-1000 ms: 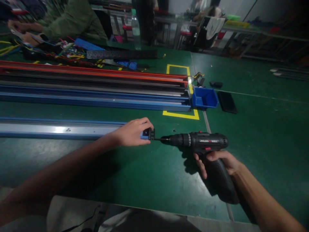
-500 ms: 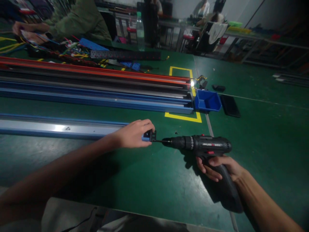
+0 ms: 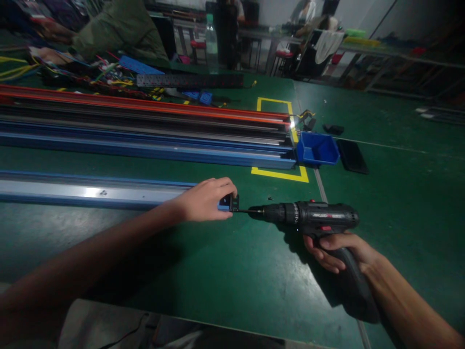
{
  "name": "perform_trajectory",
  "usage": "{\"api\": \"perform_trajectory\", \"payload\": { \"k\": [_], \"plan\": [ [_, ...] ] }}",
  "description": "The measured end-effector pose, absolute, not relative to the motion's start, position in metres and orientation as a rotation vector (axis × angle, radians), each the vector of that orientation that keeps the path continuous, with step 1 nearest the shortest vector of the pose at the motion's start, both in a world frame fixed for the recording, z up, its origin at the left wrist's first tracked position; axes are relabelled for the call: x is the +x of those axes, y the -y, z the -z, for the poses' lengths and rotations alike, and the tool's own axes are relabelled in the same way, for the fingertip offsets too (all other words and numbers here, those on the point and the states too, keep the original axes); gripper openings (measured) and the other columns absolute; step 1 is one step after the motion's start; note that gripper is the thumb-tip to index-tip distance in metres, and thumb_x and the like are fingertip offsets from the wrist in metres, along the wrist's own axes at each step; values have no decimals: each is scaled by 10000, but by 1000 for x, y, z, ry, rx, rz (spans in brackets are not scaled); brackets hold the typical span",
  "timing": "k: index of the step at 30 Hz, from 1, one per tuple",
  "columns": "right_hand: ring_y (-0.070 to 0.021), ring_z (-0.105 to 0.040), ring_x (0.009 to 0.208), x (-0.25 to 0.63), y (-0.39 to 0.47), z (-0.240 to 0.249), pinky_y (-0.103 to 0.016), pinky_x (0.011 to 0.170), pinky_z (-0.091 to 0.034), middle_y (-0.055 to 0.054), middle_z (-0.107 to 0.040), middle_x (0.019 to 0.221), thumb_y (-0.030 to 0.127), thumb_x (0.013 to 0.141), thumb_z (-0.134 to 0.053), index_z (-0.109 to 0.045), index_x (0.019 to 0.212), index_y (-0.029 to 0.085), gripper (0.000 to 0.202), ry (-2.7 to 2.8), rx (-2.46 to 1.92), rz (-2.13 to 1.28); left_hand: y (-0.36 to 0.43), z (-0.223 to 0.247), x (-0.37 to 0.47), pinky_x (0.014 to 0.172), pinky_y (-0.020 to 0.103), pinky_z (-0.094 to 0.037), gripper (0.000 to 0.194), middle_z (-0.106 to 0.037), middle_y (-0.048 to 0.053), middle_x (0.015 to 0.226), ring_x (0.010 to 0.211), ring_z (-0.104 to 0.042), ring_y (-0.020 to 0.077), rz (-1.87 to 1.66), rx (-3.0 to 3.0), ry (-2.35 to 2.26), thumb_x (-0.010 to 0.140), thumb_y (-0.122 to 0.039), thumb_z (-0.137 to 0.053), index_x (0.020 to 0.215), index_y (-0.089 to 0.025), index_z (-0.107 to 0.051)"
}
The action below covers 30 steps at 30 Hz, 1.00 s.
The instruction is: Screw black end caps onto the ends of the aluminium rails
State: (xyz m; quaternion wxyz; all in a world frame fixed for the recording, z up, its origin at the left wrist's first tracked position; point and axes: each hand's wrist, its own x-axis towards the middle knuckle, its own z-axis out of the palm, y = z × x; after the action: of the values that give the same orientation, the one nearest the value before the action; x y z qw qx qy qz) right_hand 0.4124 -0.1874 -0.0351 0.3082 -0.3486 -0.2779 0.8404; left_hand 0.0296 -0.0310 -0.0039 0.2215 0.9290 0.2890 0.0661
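My left hand (image 3: 208, 199) is closed around the right end of a long blue metal channel (image 3: 98, 192) lying on the green table. Its fingers also press a small black end cap (image 3: 235, 202) at that end. A black cordless drill (image 3: 308, 215) lies level in my right hand (image 3: 337, 249), whose fingers wrap the grip below the red switch. The thin bit (image 3: 249, 211) points left, and its tip meets the end cap; whether a screw sits there is too small to tell. A tiny dark piece (image 3: 270, 198) lies on the table just above the chuck.
Several channels, red-edged (image 3: 218, 109) and blue (image 3: 218, 152), lie parallel behind. A blue bin (image 3: 317, 149) stands at their right end, beside a flat black object (image 3: 352, 156). Farther back are a bottle (image 3: 211, 46), a black perforated strip (image 3: 189, 81), tangled wires and a co-worker's sleeve (image 3: 119, 29).
The view has shifted slightly, so the hands, drill and bin appear a little farther right. Bit and end cap stay together. The co-worker's hands at the upper left have moved apart.
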Motion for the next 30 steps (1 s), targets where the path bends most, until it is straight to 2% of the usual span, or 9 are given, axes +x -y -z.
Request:
{"api": "perform_trajectory", "payload": {
  "k": [20, 27, 30],
  "plan": [
    [-39, -471, 386, 409, 186, 30, -185, 451, -518, -68, -699, 749, 227, 854, -757, -810, 1011, 68, 230, 688, -913, -2227, 29, 6, 29, 866, 333, -481, 349, -663, 51, 1203, 1027, -665, 221, -182, 2592, -804, 864, -378, -784, 1147, -221, -652],
    [-27, -474, 399, 410, 185, 31, -177, 467, -519, -70, -704, 782, 247, 875, -743, -808, 1044, 76, 250, 694, -887, -2255, 30, 6, 28, 935, 358, -496, 374, -661, 67, 1246, 1093, -663, 241, -171, 2593, -773, 880, -387, -779, 1183, -214, -642],
    [-30, -466, 398, 410, 185, 31, -180, 458, -506, -69, -706, 781, 255, 872, -743, -805, 1049, 77, 259, 717, -884, -2249, 27, 1, 25, 1013, 383, -503, 493, -633, 90, 1369, 1197, -655, 271, -132, 2588, -718, 866, -401, -799, 1290, -225, -617]
  ]
}}
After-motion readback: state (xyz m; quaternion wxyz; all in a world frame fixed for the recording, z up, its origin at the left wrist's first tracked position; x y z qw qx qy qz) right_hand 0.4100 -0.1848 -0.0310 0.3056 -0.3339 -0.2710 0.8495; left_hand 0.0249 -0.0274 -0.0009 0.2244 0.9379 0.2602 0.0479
